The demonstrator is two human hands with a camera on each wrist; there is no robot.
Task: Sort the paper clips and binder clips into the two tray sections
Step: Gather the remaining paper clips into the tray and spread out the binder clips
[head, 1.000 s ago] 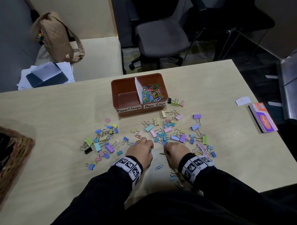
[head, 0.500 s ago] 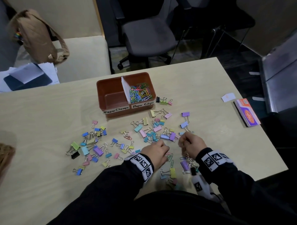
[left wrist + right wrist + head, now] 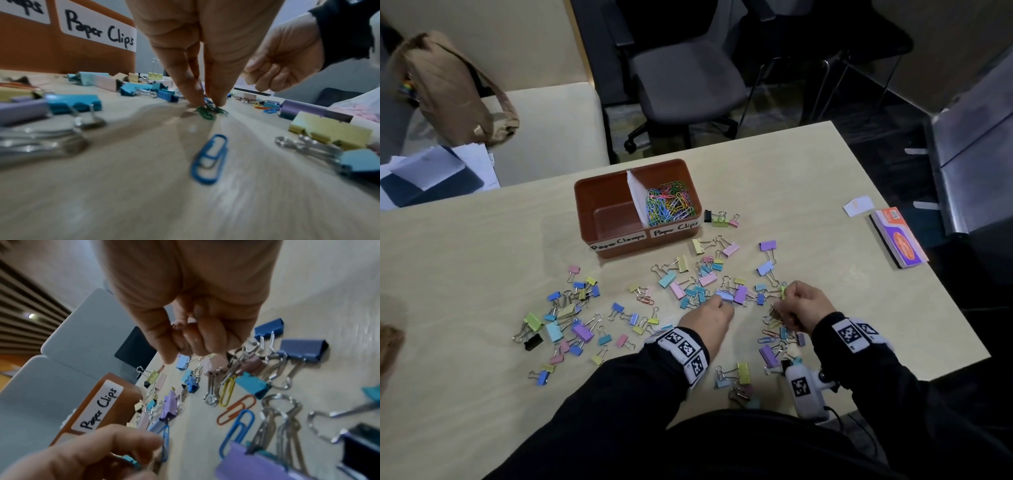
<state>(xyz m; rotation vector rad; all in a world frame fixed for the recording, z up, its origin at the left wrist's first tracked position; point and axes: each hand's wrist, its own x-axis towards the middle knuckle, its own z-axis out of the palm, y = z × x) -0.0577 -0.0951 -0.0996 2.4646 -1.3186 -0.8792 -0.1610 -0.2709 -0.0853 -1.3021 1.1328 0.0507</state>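
The brown tray [image 3: 585, 195] has an empty left section labelled Paper Clamps and a right section holding colourful paper clips [image 3: 669, 205]. Binder clips [image 3: 732, 291] lie scattered on the table in front of it. My left hand [image 3: 724, 303] pinches green paper clips [image 3: 207, 112] against the table top, just beyond a loose blue paper clip [image 3: 209, 159]. My right hand [image 3: 782, 306] hovers a little to the right, fingers curled around small clips. A pink wire [image 3: 175, 325] shows in its grip. Orange and blue paper clips [image 3: 236, 408] lie below it.
A second group of binder clips [image 3: 565, 315] spreads at the left. An orange-and-purple box [image 3: 899, 240] and a white paper scrap [image 3: 858, 205] lie at the right edge. Office chairs [image 3: 688, 78] stand beyond the table, a wicker basket [image 3: 390, 339] at the far left.
My hands, close together a second ago, have moved apart. The right hand went right over the clip pile and now grips small clips; the left reached forward and pinched the green clips.
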